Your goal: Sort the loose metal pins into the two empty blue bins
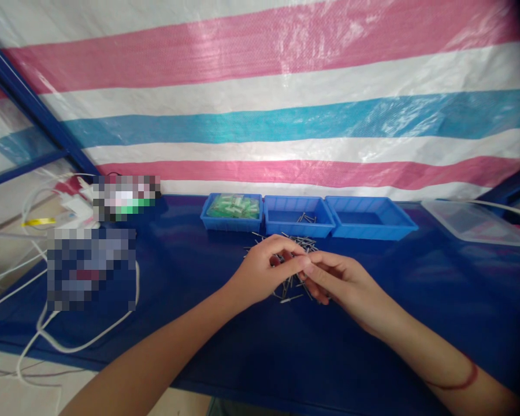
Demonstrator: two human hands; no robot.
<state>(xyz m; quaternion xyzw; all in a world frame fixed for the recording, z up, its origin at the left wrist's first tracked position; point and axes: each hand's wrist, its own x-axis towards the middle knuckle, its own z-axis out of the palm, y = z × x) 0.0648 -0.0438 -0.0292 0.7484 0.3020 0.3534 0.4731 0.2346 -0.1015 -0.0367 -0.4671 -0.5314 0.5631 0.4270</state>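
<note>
My left hand (272,267) and my right hand (342,276) meet at the fingertips above the middle of the table. Both are closed, thumb against fingers; anything pinched between them is hidden or too small to name. Beneath and behind them lies a loose pile of thin metal pins, like nails or screws (291,283), partly covered by my fingers. Behind the pile, a blue bin (299,226) has several similar metal pieces at its bottom. To its left, another blue bin (229,224) is filled with small pale green plastic pieces (234,205), apparently in clear wrapping.
A third blue bin (372,232) stands right of the others on the dark blue table (190,358). Farther right lies a clear plastic lid or tray (472,222). White cables (91,344) loop across the left side, near blurred-out items. A striped plastic sheet (260,127) hangs behind.
</note>
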